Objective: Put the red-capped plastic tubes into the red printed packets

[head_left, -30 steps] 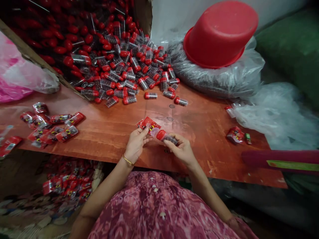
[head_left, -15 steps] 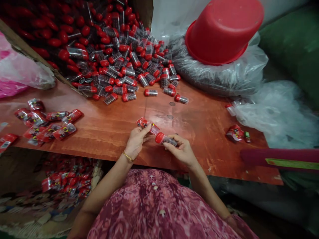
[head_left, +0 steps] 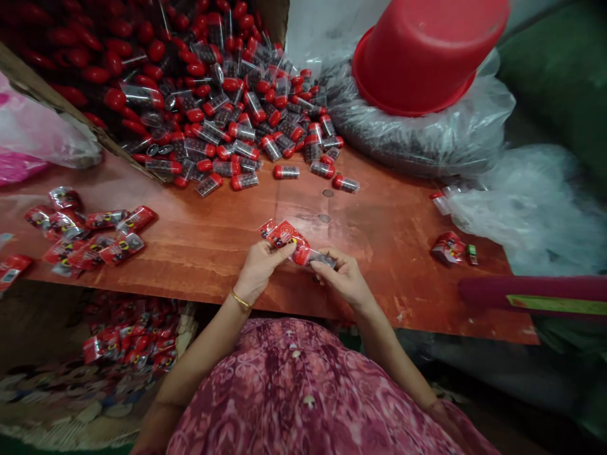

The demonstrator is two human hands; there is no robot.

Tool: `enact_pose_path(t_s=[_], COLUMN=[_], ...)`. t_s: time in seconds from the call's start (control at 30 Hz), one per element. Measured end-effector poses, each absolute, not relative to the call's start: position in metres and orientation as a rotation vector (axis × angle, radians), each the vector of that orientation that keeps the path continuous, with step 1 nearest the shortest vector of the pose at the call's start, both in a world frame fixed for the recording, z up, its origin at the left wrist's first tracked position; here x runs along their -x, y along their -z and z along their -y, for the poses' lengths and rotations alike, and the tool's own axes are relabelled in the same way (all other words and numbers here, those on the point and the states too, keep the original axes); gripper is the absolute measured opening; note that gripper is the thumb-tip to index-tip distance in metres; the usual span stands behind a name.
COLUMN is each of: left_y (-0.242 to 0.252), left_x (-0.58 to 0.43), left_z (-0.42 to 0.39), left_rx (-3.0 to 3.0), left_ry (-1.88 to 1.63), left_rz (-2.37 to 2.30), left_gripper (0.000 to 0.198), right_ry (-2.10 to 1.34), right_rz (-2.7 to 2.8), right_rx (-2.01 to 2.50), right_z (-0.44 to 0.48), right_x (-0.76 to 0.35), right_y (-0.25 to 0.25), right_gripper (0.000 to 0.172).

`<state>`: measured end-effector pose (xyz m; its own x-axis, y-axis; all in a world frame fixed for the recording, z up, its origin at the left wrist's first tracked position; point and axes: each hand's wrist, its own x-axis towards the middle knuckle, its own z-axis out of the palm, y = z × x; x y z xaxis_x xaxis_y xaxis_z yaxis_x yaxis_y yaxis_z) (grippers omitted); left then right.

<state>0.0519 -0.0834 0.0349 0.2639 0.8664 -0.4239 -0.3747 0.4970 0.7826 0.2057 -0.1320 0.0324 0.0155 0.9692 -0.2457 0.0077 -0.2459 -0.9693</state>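
Note:
My left hand (head_left: pixel 260 268) pinches a red printed plastic sleeve (head_left: pixel 283 232) between thumb and fingers, over the front of the table. In my right hand (head_left: pixel 345 275) is a small clear tube with a red cap (head_left: pixel 315 256), filled with dark pieces. The tube's red end meets the lower right end of the sleeve and seems to be at least partly inside it; the exact depth I cannot make out. Part of the tube is covered by my right fingers. A gold bracelet (head_left: pixel 241 299) circles my left wrist.
Many red-capped tubes spill from a cardboard box (head_left: pixel 85 120) onto the wooden table (head_left: pixel 213 221). Sleeved tubes (head_left: pixel 97 237) lie at the left. A red bucket (head_left: pixel 427 57) rests upside down on a filled plastic bag (head_left: pixel 427 145). At the right lies a dark red roll (head_left: pixel 531 292).
The tube's red end has moved left and up against the sleeve, and my hands are closer together. The sleeve now shows more of its printed face.

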Motion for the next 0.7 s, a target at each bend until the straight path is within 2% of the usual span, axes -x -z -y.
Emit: enact_pose_path(t_s=[0.3,0.5,0.7], left_y=[-0.028,-0.032,-0.032], left_x=[-0.067,-0.066,-0.069], left_z=[0.093,0.09,0.089], left_rx=[-0.504,-0.451,-0.25], left_ry=[-0.944,-1.055,-1.041], left_rz=[-1.008,-0.991,-0.917], left_gripper=[0.029,0.025,0.023], right_ry=[-1.018,-1.296,-1.187], right_rz=[1.102,1.233,1.239], right_rx=[1.431,1.276,1.259], right_z=[0.13,0.125,0.119], right_x=[-0.186,-0.18,-0.171], right_y=[-0.017,-0.018,-0.016], right_gripper=[0.026,0.027,0.025])
